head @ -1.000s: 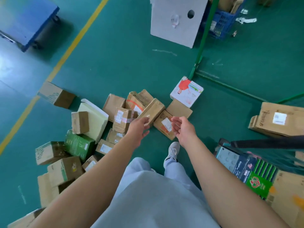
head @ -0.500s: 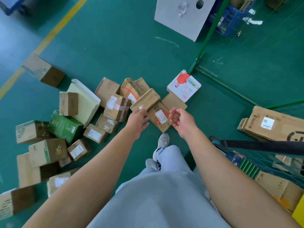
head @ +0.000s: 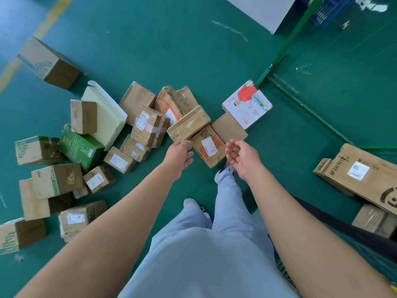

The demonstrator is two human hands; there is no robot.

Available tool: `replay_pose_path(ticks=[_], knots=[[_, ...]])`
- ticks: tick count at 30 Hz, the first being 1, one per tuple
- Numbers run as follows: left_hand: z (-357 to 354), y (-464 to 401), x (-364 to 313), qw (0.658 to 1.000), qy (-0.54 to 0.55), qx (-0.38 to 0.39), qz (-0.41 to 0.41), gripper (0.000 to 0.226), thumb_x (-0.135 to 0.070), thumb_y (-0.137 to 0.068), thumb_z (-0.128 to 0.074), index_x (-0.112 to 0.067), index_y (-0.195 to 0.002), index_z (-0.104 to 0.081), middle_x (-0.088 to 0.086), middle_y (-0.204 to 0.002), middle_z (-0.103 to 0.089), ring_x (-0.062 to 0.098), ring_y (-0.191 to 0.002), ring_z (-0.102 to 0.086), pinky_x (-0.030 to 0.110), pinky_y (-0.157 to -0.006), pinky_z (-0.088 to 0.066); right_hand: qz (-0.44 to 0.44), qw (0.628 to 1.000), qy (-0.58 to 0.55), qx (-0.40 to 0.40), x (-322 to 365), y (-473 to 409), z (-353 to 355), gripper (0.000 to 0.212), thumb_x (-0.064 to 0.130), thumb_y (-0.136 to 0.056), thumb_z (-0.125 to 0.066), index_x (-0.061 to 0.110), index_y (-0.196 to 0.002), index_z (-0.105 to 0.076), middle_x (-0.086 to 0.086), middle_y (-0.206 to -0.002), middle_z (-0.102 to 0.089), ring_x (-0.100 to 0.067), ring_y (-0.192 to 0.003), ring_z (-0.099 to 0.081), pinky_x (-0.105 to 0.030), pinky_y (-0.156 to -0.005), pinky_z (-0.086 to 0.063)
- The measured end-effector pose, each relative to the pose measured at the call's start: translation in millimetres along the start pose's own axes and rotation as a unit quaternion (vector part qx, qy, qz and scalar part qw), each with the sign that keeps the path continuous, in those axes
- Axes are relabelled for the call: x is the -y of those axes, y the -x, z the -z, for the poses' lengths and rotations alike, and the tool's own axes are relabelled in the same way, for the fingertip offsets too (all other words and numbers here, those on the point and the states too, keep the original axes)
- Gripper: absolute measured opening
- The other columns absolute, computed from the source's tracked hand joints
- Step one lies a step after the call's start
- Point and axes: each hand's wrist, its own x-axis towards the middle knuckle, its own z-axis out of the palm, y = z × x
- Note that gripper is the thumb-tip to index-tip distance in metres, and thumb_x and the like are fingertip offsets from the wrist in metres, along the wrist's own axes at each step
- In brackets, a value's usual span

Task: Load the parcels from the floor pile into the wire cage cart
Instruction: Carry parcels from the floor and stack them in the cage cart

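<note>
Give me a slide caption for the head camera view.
Both empty hands, left and right, reach toward a labelled brown parcel in the floor pile.

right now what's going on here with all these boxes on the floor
A person stands over a pile of cardboard parcels on the green floor, reaching down with both arms. The left hand and right hand are open and empty, hovering on either side of a brown parcel with a white label. A tape-wrapped parcel lies tilted against it. Nothing is gripped yet. A large SF Express box lies to the right.
</note>
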Motion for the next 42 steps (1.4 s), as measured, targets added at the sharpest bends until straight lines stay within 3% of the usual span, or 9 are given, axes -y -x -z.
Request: replay_pose_path(ticks=[12, 17, 20, 23, 27, 31, 37, 40, 42], knots=[[-95.2, -137.5, -49.8, 0.998, -0.010, -0.013, 0.068, 0.016, -0.011, -0.103, -0.049, -0.018, -0.093, -0.058, 0.002, -0.090, -0.053, 0.014, -0.072, -0.052, 0.027, -0.065, -0.046, -0.041, 0.995, 0.091, -0.031, 71.3, -150.6, 16.8, 0.018, 0.018, -0.105, -0.050, 0.016, -0.101, -0.068, 0.002, -0.091, -0.074, -0.014, -0.086, -0.069, -0.028, -0.079, -0.055], [-101.3, -227.4, -39.3, 0.994, -0.038, -0.020, 0.100, 0.018, -0.015, -0.104, -0.050, -0.012, -0.117, -0.062, 0.005, -0.101, -0.058, 0.016, -0.082, -0.057, 0.031, -0.079, -0.052, -0.060, 0.989, 0.129, -0.035, 57.6, -227.2, 4.6, 0.016, 0.019, -0.103, -0.053, 0.016, -0.105, -0.068, 0.001, -0.094, -0.075, -0.014, -0.087, -0.069, -0.029, -0.080, -0.057], [-102.9, -282.3, -29.2, 0.991, -0.053, -0.026, 0.118, 0.023, -0.016, -0.104, -0.050, -0.010, -0.122, -0.063, 0.004, -0.096, -0.059, 0.018, -0.082, -0.057, 0.031, -0.083, -0.050, -0.073, 0.986, 0.144, -0.031, 48.0, -270.7, -3.4, 0.015, 0.019, -0.103, -0.053, 0.017, -0.107, -0.068, 0.001, -0.096, -0.074, -0.014, -0.088, -0.069, -0.028, -0.079, -0.057], [-109.8, -334.6, -21.5, 0.989, -0.074, -0.017, 0.123, 0.022, -0.019, -0.103, -0.052, -0.011, -0.120, -0.064, 0.006, -0.111, -0.064, 0.018, -0.091, -0.062, 0.032, -0.093, -0.056, -0.081, 0.984, 0.154, -0.036, 41.1, -314.3, -11.3, 0.016, 0.018, -0.104, -0.052, 0.017, -0.108, -0.068, 0.000, -0.099, -0.074, -0.015, -0.090, -0.069, -0.028, -0.080, -0.057], [-135.7, -395.1, -19.5, 0.986, -0.122, 0.009, 0.110, 0.023, -0.020, -0.104, -0.053, -0.012, -0.123, -0.063, 0.007, -0.118, -0.066, 0.019, -0.102, -0.064, 0.030, -0.085, -0.060, -0.088, 0.977, 0.188, -0.043, 36.7, -376.5, -16.1, 0.013, 0.019, -0.104, -0.054, 0.017, -0.104, -0.067, -0.001, -0.101, -0.072, -0.015, -0.090, -0.067, -0.028, -0.082, -0.057], [-183.2, -462.9, -17.9, 0.982, -0.166, 0.034, 0.079, 0.027, -0.017, -0.101, -0.053, -0.015, -0.126, -0.062, 0.006, -0.102, -0.061, 0.019, -0.088, -0.058, 0.033, -0.084, -0.058, -0.070, 0.977, 0.194, -0.055, 45.3, -447.4, -9.9, 0.010, 0.018, -0.102, -0.058, 0.017, -0.103, -0.068, -0.001, -0.098, -0.070, -0.014, -0.086, -0.065, -0.030, -0.086, -0.058], [-258.7, -555.9, -25.1, 0.957, -0.282, 0.064, -0.022, 0.048, -0.022, -0.100, -0.054, -0.025, -0.147, -0.046, 0.002, -0.105, -0.059, 0.018, -0.088, -0.061, 0.039, -0.089, -0.061, -0.051, 0.980, 0.161, -0.109, 44.8, -539.1, 20.3, 0.012, 0.015, -0.102, -0.053, 0.019, -0.095, -0.062, 0.000, -0.086, -0.056, -0.017, -0.083, -0.053, -0.030, -0.080, -0.051], [-286.1, -595.3, -27.8, 0.938, -0.336, 0.063, -0.063, 0.057, -0.023, -0.097, -0.057, -0.024, -0.151, -0.040, 0.011, -0.120, -0.064, 0.024, -0.103, -0.065, 0.046, -0.097, -0.058, -0.046, 0.973, 0.183, -0.131, 30.7, -574.2, 40.9, 0.018, 0.014, -0.102, -0.049, 0.013, -0.115, -0.062, 0.003, -0.081, -0.047, -0.012, -0.069, -0.045, -0.037, -0.098, -0.053], [-297.3, -610.7, -26.0, 0.910, -0.399, 0.054, -0.097, 0.062, -0.028, -0.094, -0.056, -0.024, -0.153, -0.038, 0.010, -0.129, -0.063, 0.026, -0.110, -0.064, 0.038, -0.098, -0.056, -0.040, 0.966, 0.222, -0.128, 17.9, -591.4, 51.0, 0.028, 0.012, -0.101, -0.049, 0.003, -0.125, -0.061, 0.005, -0.080, -0.045, -0.008, -0.067, -0.043, -0.046, -0.107, -0.048]])
